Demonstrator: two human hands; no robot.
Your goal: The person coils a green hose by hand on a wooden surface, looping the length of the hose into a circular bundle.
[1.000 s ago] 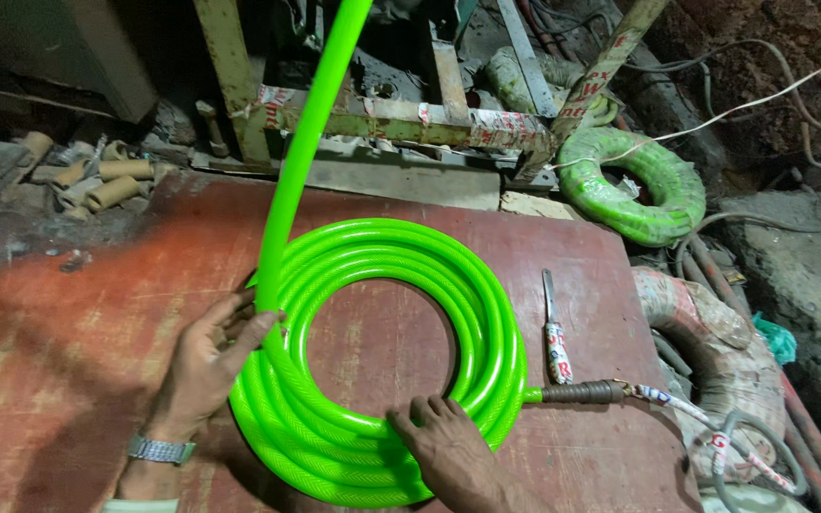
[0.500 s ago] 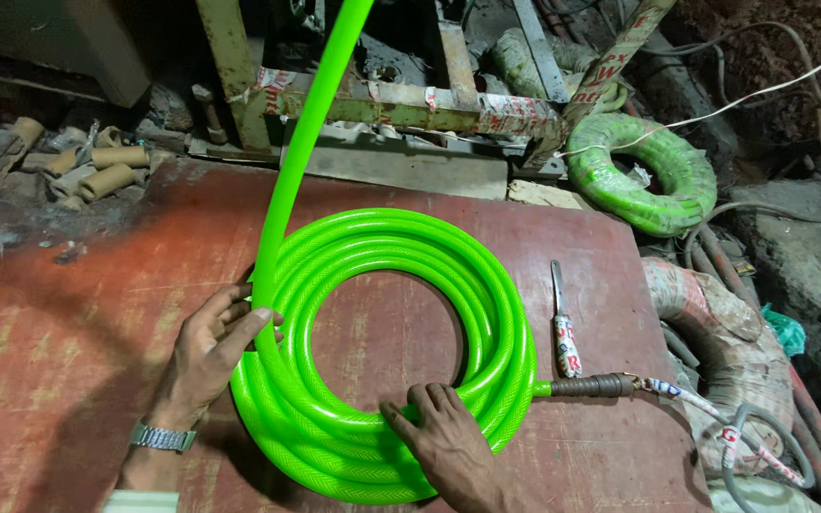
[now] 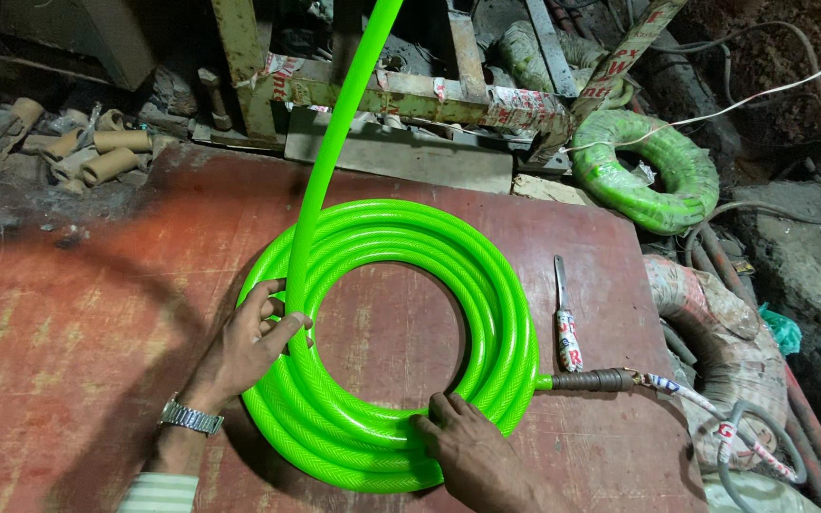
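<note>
A bright green hose coil (image 3: 486, 285) lies flat on a worn red table (image 3: 78, 313). One free length of the hose (image 3: 339, 123) rises from the coil's left side up out of the top of the view. My left hand (image 3: 244, 347), with a metal watch on its wrist, grips the hose where that length meets the coil. My right hand (image 3: 472, 451) presses down on the coil's near edge. At the right of the coil the hose ends in a dark metal fitting (image 3: 591, 382).
A knife with a wrapped handle (image 3: 565, 318) lies right of the coil. A wrapped green hose bundle (image 3: 653, 171) sits at the back right. A rusty taped frame (image 3: 401, 95) stands behind the table, cardboard tubes (image 3: 97, 157) at back left, sacks and cables at right.
The coil has turned a little and my right hand has slid along its near edge. My left hand stays on the hose at the left side.
</note>
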